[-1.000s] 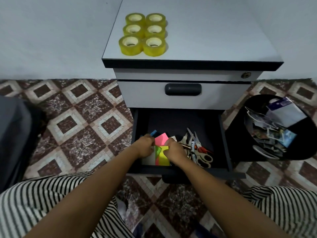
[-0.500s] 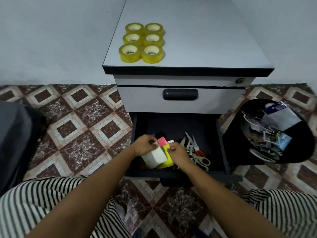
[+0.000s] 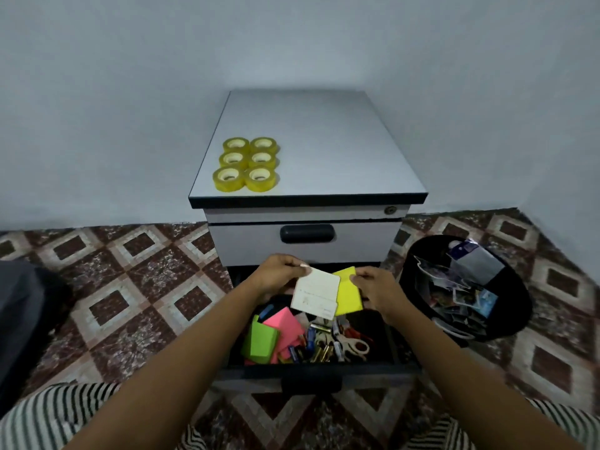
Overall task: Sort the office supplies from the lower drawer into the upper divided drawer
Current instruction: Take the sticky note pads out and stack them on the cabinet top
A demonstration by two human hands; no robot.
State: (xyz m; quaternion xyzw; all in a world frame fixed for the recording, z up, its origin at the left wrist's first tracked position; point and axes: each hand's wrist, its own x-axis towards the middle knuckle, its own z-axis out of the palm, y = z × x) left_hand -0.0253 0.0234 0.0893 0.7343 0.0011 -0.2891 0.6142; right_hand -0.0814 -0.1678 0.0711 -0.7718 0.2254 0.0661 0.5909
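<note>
My left hand [image 3: 276, 274] pinches the white pad [image 3: 316, 295]. My right hand [image 3: 378, 289] grips the yellow pad [image 3: 349, 293]. I hold both above the lower drawer [image 3: 311, 368], ready to sort.

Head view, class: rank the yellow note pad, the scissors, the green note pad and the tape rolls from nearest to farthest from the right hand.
1. Yellow note pad: held in the right hand.
2. Scissors: below it, right side of the open drawer.
3. Green note pad: left side of that drawer.
4. Tape rolls: on the cabinet top, back left.
</note>
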